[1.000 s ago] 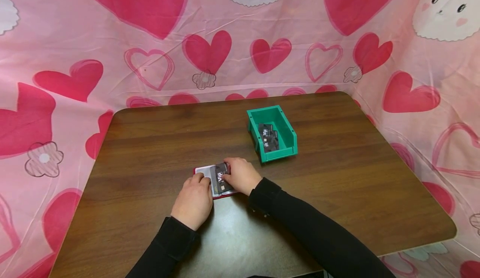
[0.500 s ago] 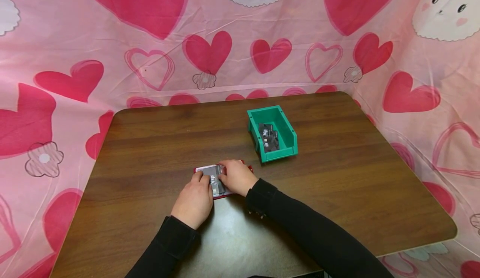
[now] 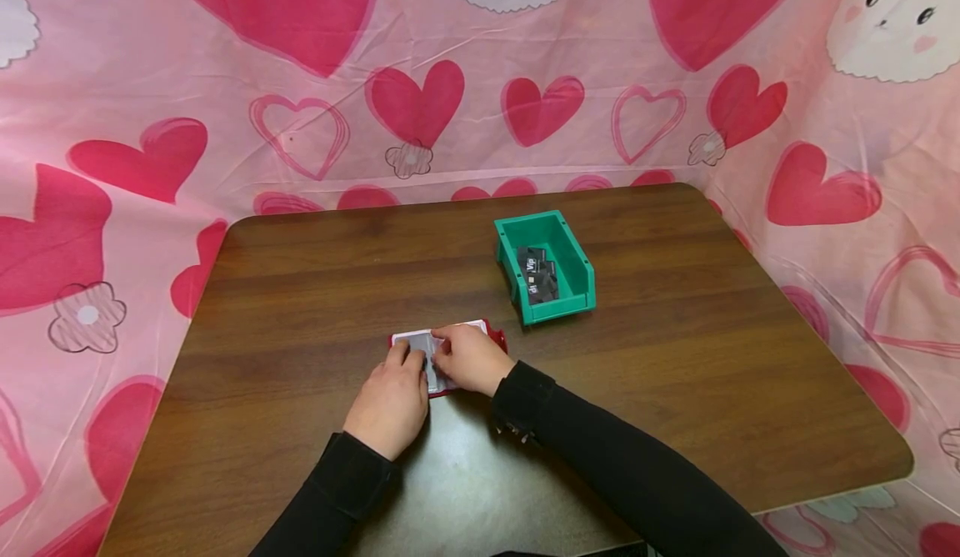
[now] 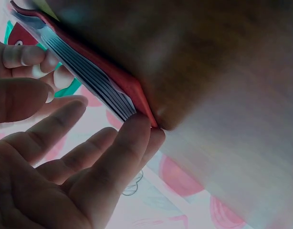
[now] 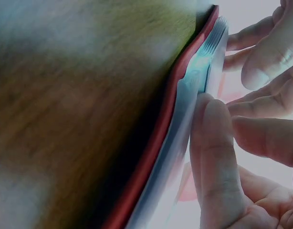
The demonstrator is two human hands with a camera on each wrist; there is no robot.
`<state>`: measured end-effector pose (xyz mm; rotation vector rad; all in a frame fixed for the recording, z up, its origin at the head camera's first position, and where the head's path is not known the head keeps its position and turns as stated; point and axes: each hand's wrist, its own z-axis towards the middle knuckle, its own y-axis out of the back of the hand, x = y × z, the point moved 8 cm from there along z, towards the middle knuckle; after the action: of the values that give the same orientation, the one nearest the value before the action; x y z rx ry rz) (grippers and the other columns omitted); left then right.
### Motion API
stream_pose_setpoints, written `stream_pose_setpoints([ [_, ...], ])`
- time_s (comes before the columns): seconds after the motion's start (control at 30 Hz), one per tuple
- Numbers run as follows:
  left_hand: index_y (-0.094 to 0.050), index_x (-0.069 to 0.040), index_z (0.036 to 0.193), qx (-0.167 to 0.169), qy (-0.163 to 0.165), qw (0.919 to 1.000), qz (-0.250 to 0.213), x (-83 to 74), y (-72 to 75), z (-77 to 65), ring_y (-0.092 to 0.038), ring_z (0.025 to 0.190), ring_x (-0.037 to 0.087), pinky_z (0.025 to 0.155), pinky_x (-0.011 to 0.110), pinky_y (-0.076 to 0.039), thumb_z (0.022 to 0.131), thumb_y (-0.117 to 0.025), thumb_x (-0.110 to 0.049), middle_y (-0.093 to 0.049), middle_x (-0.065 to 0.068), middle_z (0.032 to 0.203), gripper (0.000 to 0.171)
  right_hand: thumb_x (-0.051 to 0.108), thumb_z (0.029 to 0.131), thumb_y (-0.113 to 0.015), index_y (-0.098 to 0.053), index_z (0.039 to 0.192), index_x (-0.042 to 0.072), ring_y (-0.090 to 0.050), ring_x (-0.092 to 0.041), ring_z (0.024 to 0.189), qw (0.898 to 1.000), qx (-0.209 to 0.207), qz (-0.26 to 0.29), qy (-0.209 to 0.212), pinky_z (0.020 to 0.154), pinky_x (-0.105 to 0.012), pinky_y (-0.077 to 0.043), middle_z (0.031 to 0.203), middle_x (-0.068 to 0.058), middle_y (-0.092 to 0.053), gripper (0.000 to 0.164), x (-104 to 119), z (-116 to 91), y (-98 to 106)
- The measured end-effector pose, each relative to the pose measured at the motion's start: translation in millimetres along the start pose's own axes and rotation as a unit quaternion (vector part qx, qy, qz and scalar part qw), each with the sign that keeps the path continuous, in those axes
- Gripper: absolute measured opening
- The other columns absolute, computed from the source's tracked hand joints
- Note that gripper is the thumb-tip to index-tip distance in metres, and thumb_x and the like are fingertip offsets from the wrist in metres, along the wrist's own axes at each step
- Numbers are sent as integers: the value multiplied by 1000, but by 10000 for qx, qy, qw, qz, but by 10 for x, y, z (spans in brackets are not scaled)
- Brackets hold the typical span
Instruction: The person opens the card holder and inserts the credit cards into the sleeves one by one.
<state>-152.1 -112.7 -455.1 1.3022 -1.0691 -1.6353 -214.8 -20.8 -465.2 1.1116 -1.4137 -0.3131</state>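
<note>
A red card holder (image 3: 415, 342) with clear plastic sleeves lies spread on the table. My left hand (image 3: 389, 407) touches its left part from the near side; in the left wrist view, fingertips (image 4: 139, 121) meet the corner of the stacked sleeves (image 4: 96, 78). Across the middle and right part lies my right hand (image 3: 472, 358), index fingertip near the far edge. Straight fingers (image 5: 215, 138) of that hand press against the sleeves (image 5: 211, 55) in the right wrist view, thumb close beside them. A grey area shows through the left sleeve; the black card's print is hidden.
Behind and to the right stands a green plastic bin (image 3: 577, 269) with several black cards (image 3: 540, 278) printed "Vip" inside. The brown wooden table (image 3: 315, 290) has a rounded far edge. A pink heart-patterned cloth (image 3: 540, 40) hangs behind it.
The black card has slid left into the sleeve, out of my right hand's pinch, and its print has gone from view. The right hand has shifted left; the left hand barely moved.
</note>
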Motion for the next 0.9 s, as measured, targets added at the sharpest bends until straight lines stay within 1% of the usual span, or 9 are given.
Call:
stream_pose_setpoints([
  [0.1,-63,-6,121,-23,-52,10000,43,-6,-4,-6,-61,100,38,89,50,-48,91,-59,-22,-52,20,127,34,18,91,-62,-59,129,7,-53,-14,71,9999,-25,42,141,64,-21,-45,86,-2,-62,39,19,-15,14],
  [0.23,-65,-10,121,140,-92,9998,122,-14,-23,-14,-59,105,41,90,52,-47,91,-59,-23,-53,19,131,33,16,91,-62,-59,129,7,-55,-15,74,9995,-38,17,328,67,-23,-47,88,-2,-62,39,25,-47,52],
  [0.33,-65,-11,122,287,-107,9994,154,-18,-38,-11,-57,110,40,93,51,-46,92,-58,-25,-53,18,134,34,19,89,-65,-60,127,9,-56,-16,82,9957,-220,-760,482,77,-27,-49,95,-2,-64,39,9,-82,120],
  [0.4,-65,-11,122,362,-102,9992,162,-18,-45,-7,-56,112,39,93,50,-46,92,-59,-25,-53,17,134,34,26,87,-69,-63,122,8,-55,-17,85,9849,-401,-1592,545,82,-30,-49,97,-3,-63,40,-20,-103,164],
  [0.47,-65,-11,122,408,-77,9990,179,-17,-46,-4,-56,112,38,94,50,-46,92,-59,-25,-53,17,134,34,35,84,-70,-66,115,8,-53,-18,86,9672,-611,-2405,540,84,-32,-48,97,-4,-61,42,-57,-126,201],
  [0.53,-65,-11,122,447,-38,9988,210,-12,-50,-3,-56,112,38,94,50,-46,92,-59,-25,-53,17,134,34,43,82,-71,-67,110,7,-50,-19,84,9537,-720,-2876,515,82,-32,-49,96,-5,-59,45,-93,-143,217],
  [0.7,-65,-12,122,513,17,9984,236,-11,-57,2,-55,113,38,94,51,-45,92,-58,-26,-52,16,134,34,49,82,-68,-69,109,7,-50,-21,83,9397,-818,-3275,546,79,-32,-50,97,-7,-58,51,-124,-169,221],
  [0.8,-65,-12,123,523,-7,9984,234,-17,-62,7,-55,113,38,94,50,-46,92,-57,-25,-52,16,135,34,50,83,-66,-69,111,8,-50,-21,84,9344,-774,-3428,579,79,-32,-50,98,-7,-59,51,-129,-168,204],
  [0.9,-65,-11,122,499,-33,9984,255,-21,-60,6,-56,112,38,94,50,-46,92,-58,-25,-52,17,134,34,49,84,-65,-68,114,9,-50,-21,85,9328,-714,-3476,629,80,-32,-50,99,-7,-60,49,-123,-167,182],
])
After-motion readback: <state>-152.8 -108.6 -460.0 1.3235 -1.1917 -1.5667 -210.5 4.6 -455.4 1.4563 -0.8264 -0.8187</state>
